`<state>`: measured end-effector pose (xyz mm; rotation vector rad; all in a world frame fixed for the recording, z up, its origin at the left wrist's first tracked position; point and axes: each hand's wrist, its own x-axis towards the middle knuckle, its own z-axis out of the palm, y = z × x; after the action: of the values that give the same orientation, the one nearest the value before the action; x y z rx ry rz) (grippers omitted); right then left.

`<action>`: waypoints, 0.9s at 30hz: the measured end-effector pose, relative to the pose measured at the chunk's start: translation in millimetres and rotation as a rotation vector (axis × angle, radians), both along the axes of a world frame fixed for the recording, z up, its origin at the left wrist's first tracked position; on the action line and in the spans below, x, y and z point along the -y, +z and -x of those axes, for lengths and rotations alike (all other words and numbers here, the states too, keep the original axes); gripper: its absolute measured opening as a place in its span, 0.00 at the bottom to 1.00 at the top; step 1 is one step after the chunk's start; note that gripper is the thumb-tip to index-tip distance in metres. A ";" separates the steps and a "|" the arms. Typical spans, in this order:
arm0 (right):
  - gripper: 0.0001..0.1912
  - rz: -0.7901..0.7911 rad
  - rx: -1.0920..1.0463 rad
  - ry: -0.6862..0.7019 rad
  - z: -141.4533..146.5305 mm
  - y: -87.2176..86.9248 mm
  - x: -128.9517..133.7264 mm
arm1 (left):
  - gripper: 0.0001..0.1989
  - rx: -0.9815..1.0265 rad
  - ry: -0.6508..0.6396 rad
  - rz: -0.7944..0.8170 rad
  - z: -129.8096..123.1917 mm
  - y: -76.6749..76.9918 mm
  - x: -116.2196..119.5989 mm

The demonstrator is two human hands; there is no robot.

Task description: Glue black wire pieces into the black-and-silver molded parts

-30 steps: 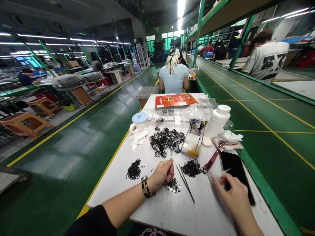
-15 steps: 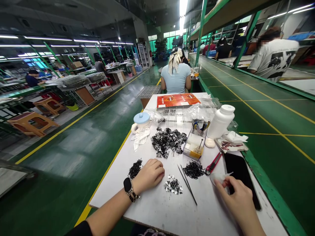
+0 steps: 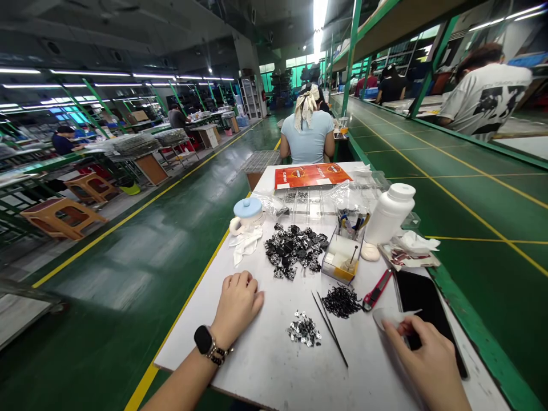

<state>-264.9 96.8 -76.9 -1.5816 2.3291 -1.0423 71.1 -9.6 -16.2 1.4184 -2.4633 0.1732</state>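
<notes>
My left hand (image 3: 238, 302) rests palm down on the white table (image 3: 274, 377) at the left, fingers slightly curled; what lies under it is hidden. On the right, my right hand (image 3: 422, 337) pinches a thin translucent sheet (image 3: 391, 317) beside a black phone (image 3: 422, 302). Between the hands lie small silver and black parts (image 3: 303, 330), dark tweezers (image 3: 330, 331) and a pile of black strips (image 3: 341, 301). Farther back is a larger heap of black and silver pieces (image 3: 295, 248). A red cutter (image 3: 377, 290) lies left of the phone.
A clear box (image 3: 340, 260), a white bottle (image 3: 390, 214) and a tissue packet (image 3: 409, 251) stand at the back right. A blue-lidded cup (image 3: 248, 210) is at the back left. Behind a red-orange sheet (image 3: 312, 176), a person (image 3: 306, 134) sits facing away.
My left hand has moved left, and the small pile of black strips beside it is no longer visible. My right hand still holds the translucent sheet. The view has shifted slightly.
</notes>
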 end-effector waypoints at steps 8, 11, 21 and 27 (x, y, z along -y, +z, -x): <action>0.24 0.010 -0.006 0.010 -2.6 2.6 -0.9 | 0.07 0.038 -0.610 -0.067 76.7 -14.8 -48.9; 0.24 0.013 -0.004 0.011 -2.7 2.4 -1.8 | 0.05 0.070 -0.593 -0.082 85.3 -24.4 -44.8; 0.21 0.027 -0.005 0.048 -3.1 -0.5 -2.4 | 0.03 0.055 -0.503 -0.044 75.2 -23.0 -25.1; 0.19 0.075 -0.111 0.088 12.3 -27.2 -0.4 | 0.09 0.002 -0.493 0.018 72.4 15.2 35.0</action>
<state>-277.2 97.2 -104.2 -1.7961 2.2899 -1.0593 -1.3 -44.6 -1.0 0.7642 -2.7132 0.0879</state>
